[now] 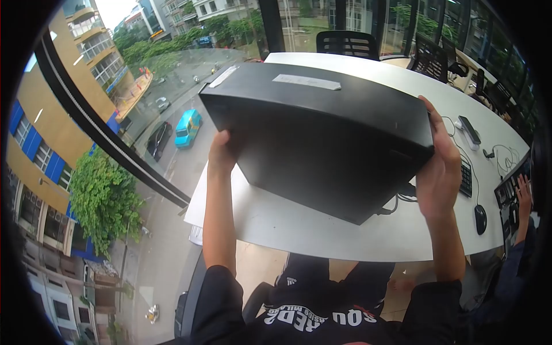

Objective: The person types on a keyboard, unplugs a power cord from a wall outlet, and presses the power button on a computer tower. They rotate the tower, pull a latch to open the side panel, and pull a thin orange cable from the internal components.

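Observation:
A black computer case (322, 144) is held up tilted over the white table (276, 224), its broad flat side toward me. Two pale strips of tape stick to its top face. My left hand (221, 150) grips the left edge, thumb on the near side and fingers hidden behind. At the opposite end my right hand (438, 178) wraps round the right edge, with fingertips up by the top corner. Dark cables (397, 202) show on the table below the case, near my right hand.
Right of the case lie a black keyboard (466, 177), a mouse (480, 219) and a power strip (470, 131) with loose cables. Another person's hand (523, 194) is at the far right. Office chairs (347, 45) stand beyond the table; a large window is on the left.

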The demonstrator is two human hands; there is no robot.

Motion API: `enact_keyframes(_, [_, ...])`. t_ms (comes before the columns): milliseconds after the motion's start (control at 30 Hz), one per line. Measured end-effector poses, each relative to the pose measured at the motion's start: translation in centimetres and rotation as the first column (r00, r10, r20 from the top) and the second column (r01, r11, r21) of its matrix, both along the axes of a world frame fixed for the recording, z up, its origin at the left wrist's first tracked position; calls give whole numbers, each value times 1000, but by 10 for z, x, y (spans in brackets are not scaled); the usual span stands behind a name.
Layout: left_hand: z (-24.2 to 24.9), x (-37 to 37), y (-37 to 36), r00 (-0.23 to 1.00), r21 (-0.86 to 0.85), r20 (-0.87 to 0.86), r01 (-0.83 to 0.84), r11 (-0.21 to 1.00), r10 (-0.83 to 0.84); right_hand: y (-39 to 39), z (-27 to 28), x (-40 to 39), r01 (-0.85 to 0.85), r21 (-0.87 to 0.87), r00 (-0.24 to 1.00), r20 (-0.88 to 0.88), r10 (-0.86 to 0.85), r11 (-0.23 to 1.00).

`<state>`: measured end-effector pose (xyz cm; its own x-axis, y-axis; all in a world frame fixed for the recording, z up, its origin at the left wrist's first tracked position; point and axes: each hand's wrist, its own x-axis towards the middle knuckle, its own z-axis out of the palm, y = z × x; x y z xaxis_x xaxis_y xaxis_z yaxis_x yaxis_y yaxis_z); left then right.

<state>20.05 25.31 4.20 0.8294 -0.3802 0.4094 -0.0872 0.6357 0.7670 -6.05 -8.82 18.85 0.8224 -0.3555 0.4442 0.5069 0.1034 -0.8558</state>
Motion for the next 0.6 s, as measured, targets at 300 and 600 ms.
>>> enact_keyframes(300, [-3, -219, -81, 562, 388, 431, -822, 417, 707, -98, -45, 34, -318, -234, 924, -295, 245, 919])
enact_keyframes(600, [14, -212, -191, 422, 326, 451, -898, 295, 786, -136, -79, 105, -668, 4, 743, -45, 667, 744])
